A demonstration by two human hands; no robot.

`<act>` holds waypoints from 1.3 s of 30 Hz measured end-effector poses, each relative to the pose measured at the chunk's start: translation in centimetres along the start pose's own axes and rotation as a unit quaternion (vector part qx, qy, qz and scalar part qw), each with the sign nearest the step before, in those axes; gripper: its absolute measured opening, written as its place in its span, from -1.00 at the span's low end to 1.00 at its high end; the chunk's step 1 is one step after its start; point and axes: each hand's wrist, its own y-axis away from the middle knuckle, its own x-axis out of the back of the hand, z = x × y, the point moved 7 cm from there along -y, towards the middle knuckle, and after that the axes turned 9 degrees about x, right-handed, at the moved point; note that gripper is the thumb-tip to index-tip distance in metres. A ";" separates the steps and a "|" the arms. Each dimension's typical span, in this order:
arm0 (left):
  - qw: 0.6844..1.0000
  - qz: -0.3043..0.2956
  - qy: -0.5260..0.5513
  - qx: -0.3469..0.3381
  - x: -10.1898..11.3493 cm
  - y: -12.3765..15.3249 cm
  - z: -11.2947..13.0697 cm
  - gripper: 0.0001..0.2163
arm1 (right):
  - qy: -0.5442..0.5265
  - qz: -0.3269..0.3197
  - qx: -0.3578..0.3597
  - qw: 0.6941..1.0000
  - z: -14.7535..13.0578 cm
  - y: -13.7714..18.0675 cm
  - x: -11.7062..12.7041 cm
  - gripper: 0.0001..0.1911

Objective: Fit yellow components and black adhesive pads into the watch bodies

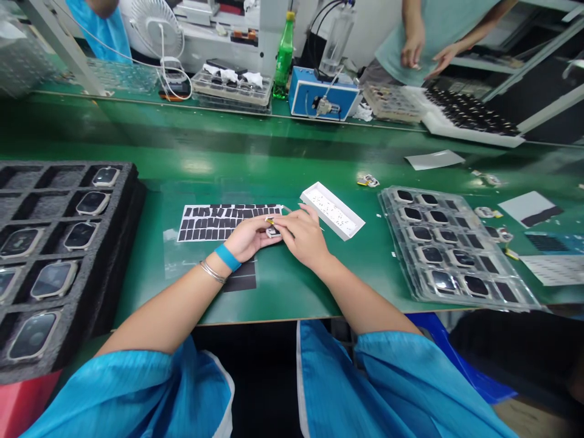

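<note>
My left hand (250, 238), with a blue band and silver bangles at the wrist, holds a small watch part (272, 231) with a yellow tab. My right hand (305, 238) meets it from the right, fingers pinched together at the part. Whatever sits between those right fingertips is too small to make out. Just left of the hands lies a white sheet of black rectangular stickers (207, 222), partly covered by my left hand. A shallow white box (335, 210) with tiny dark bits inside stands beyond my right hand.
Grey foam trays (130, 182) of watches are stacked at the left. Clear plastic trays (392, 243) with watch screens lie at the right. Loose parts (367, 180) and sheets (434, 159) are scattered beyond. A person's hands (413, 45) work across the bench near a blue machine (319, 94).
</note>
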 end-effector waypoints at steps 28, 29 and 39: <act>0.984 -0.080 -0.089 -0.132 -1.4 0.7 1.4 -0.63 | -0.411 0.024 -0.229 0.882 3.1 2.1 -2.8 -0.44; 0.986 -0.074 -0.080 -0.124 -1.3 1.1 1.2 -0.65 | -0.415 0.026 -0.231 0.880 3.2 2.2 -2.7 -0.42; 0.895 0.259 -0.170 -0.321 10.6 21.6 3.8 -0.55 | -0.426 0.111 -0.270 0.856 3.7 1.9 -1.4 -0.59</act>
